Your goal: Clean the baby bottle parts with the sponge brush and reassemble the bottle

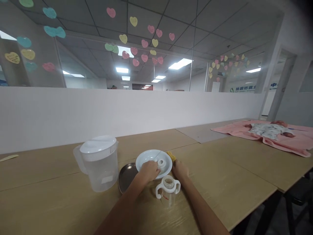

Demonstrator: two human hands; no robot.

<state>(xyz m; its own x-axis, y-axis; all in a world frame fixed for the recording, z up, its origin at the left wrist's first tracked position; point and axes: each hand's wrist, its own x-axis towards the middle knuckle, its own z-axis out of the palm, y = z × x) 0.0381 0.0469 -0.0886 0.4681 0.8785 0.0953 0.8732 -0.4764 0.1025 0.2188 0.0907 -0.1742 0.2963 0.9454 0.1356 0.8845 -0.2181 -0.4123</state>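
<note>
My left hand reaches into a white bowl, its fingers curled at the side of a white baby bottle collar. The fingertips are partly hidden, but they appear to grip it. To the right of the bowl, my right hand is closed on a yellow cloth-like piece, which shows beyond the fingers at the bowl's rim. Between my forearms stands a clear baby bottle, upright and without a top, with white handles on both sides.
A lidded clear plastic pitcher stands at the left. A metal tray lies partly under my left arm, beside the bowl. Far right, a baby doll lies on a pink towel. A low white wall borders the table behind.
</note>
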